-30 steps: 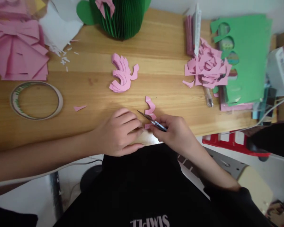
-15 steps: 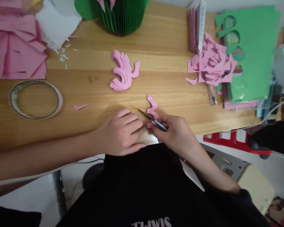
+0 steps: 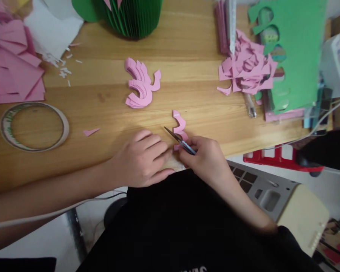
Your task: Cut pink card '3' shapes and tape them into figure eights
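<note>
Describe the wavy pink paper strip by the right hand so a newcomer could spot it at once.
At the near edge of the wooden table, find the right hand, which holds a dark-bladed tool. The wavy pink paper strip lies there, with the tool crossing it in view. Unlike the thick pink stack farther off, it looks thin.

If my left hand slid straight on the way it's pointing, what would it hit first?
Most likely the pink wavy strip, whose near end lies right by your left hand, with your right hand and its scissors just beyond. Depth is unclear; strip and hand may already touch.
</note>
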A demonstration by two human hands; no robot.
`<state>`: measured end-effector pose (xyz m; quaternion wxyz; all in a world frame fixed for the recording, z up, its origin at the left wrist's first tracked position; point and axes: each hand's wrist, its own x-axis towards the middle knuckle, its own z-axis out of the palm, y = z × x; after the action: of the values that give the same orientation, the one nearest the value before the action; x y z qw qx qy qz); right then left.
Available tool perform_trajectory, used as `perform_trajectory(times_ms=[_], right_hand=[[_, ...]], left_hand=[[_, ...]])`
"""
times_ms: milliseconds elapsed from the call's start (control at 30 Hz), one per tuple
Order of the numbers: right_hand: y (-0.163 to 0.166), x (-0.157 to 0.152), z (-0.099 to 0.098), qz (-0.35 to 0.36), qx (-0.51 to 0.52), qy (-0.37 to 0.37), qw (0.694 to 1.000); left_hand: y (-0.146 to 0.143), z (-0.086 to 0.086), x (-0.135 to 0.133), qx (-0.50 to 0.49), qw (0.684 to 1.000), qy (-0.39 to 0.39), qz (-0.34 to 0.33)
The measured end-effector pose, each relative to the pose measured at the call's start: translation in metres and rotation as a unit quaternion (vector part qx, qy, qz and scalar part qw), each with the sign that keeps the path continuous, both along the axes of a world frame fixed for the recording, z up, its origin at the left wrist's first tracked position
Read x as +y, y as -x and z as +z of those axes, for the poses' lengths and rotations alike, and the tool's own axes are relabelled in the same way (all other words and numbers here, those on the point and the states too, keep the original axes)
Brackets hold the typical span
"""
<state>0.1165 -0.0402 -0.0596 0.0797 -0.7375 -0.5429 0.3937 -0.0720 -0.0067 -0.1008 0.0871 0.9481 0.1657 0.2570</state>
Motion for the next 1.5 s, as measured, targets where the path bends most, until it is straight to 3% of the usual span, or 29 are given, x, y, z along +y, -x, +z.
perform_trajectory(times_ms=[633,1500], right_hand=[[0.0085,-0.003,0.0014,0.013,-0.074,-0.015,0.997],[0.0071,-0.0015,0.0006,0.016,-0.061,-0.008,0.998]], left_hand=[[-0.0025,-0.0059,-0.0032,-0.011,0.999,-0.022,0.026],[-0.002,-0.0037,-0.0029,-0.014,0.999,-0.018,0.025]])
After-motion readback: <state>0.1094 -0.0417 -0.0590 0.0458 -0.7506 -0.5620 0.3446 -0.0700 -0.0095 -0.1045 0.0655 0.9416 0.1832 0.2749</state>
